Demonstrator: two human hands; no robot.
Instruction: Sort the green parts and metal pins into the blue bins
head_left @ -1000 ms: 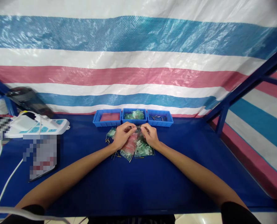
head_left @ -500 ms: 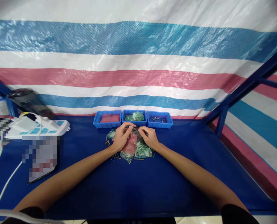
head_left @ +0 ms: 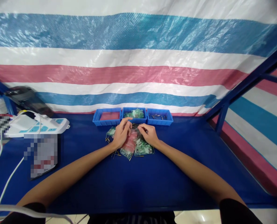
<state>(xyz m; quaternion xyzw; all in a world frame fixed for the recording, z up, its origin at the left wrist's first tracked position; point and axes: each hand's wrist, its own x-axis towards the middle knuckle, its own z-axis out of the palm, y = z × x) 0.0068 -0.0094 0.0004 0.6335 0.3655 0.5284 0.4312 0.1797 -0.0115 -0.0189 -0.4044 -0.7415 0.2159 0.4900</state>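
Small green-and-white packets [head_left: 144, 147], a pink packet [head_left: 130, 142] and thin metal pins [head_left: 115, 153] lie in a pile on the blue table. Over the pile's left side is my left hand [head_left: 122, 133], its fingers bent and partly spread, with nothing visible between them. At the upper right of the pile, my right hand [head_left: 149, 134] has its thumb and index finger pressed together; whatever they pinch is too small to make out. Dark pins lie between the two hands. Just behind stand three blue bins: pink pieces in the left [head_left: 107, 123], green packets in the middle [head_left: 133, 119], pins in the right [head_left: 160, 122].
At the left are a white power strip [head_left: 63, 126] with plugs and cables, a dark bag-like object [head_left: 30, 99] and a blurred-out flat item [head_left: 45, 155]. A striped tarp [head_left: 138, 74] hangs behind the table [head_left: 133, 183]. A blue frame bar [head_left: 222, 116] stands right.
My left hand's fingers have lifted and come apart, away from the pins. My right hand stays pinched over the pile. The view has tilted slightly down.
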